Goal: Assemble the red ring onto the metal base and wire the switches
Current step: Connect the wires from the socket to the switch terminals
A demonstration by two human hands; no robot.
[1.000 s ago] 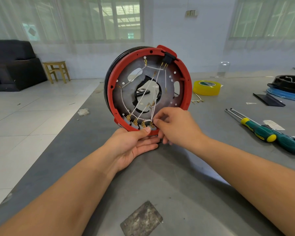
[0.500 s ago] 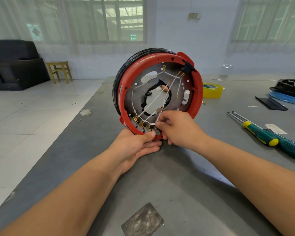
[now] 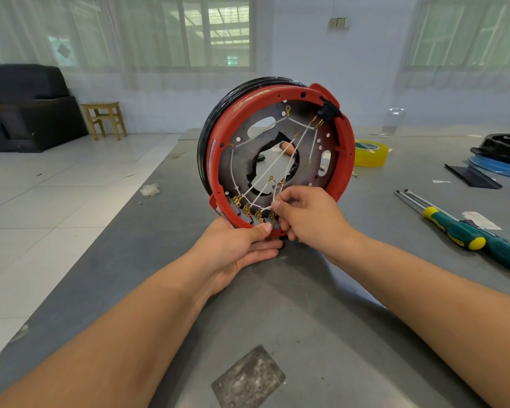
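The red ring (image 3: 343,160) stands on edge on the grey table, fitted round a grey metal base (image 3: 242,166) with a black rim behind it. White wires (image 3: 277,163) with brass terminals cross the base to a row of switches (image 3: 249,213) at the ring's bottom and a black switch (image 3: 329,111) at the top right. My left hand (image 3: 239,248) grips the ring's bottom edge, thumb on the rim. My right hand (image 3: 309,216) pinches a white wire just above the rightmost bottom switch.
Two screwdrivers (image 3: 465,234) with green and yellow handles lie at the right. A yellow tape roll (image 3: 370,153) sits behind the ring. Black and blue parts (image 3: 501,160) lie at the far right. The table's left edge drops to a tiled floor; a worn patch (image 3: 248,378) marks the near table.
The ring assembly has turned and tilted so its open face points more to the left. My right hand stays at the bottom switches, pinching the wire; my left hand still holds the bottom edge.
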